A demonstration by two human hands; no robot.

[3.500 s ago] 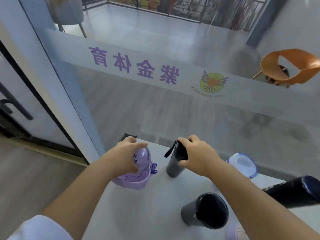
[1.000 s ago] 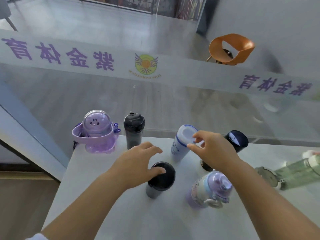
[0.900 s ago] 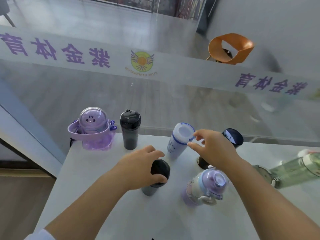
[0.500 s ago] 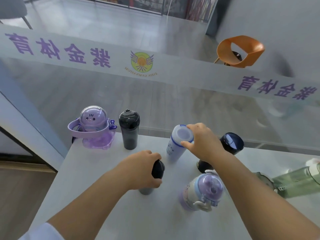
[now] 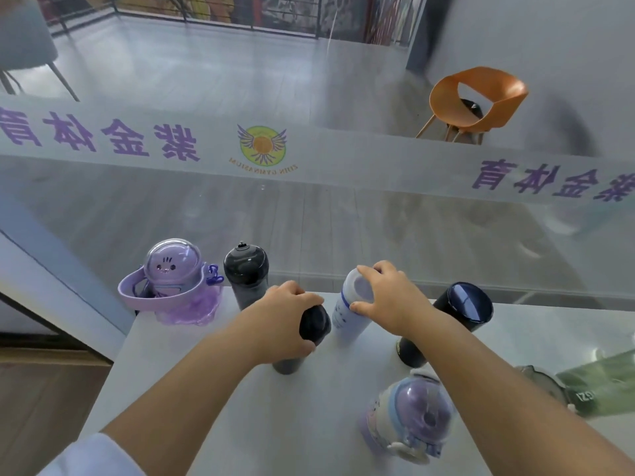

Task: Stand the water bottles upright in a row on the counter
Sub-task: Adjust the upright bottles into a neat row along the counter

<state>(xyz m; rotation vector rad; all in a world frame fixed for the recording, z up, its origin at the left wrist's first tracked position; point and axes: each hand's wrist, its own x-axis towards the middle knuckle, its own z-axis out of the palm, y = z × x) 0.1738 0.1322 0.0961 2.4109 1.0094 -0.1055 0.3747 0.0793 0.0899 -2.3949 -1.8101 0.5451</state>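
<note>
On the white counter [image 5: 213, 400], a purple cartoon-dome bottle [image 5: 171, 280] and a dark grey bottle [image 5: 245, 274] stand upright at the back left. My left hand [image 5: 285, 321] grips the top of a short black bottle [image 5: 311, 333] standing mid-counter. My right hand [image 5: 388, 297] holds the top of a white bottle with blue trim [image 5: 348, 310], which leans slightly. A dark navy-lidded bottle [image 5: 460, 310] stands behind my right forearm. A lilac kids' bottle [image 5: 412, 420] stands near the front. A green bottle [image 5: 598, 386] lies on its side at the right edge.
A glass wall with a frosted band and purple lettering [image 5: 147, 139] rises right behind the counter. Beyond the glass are a grey floor and an orange chair [image 5: 477, 101]. The counter's left edge [image 5: 113, 369] drops to a wooden floor.
Both hands have closed down: the left now wraps the short black bottle's top, the right now grips the white bottle's lid. Earlier, the purple and dark grey bottles were set at the back left.
</note>
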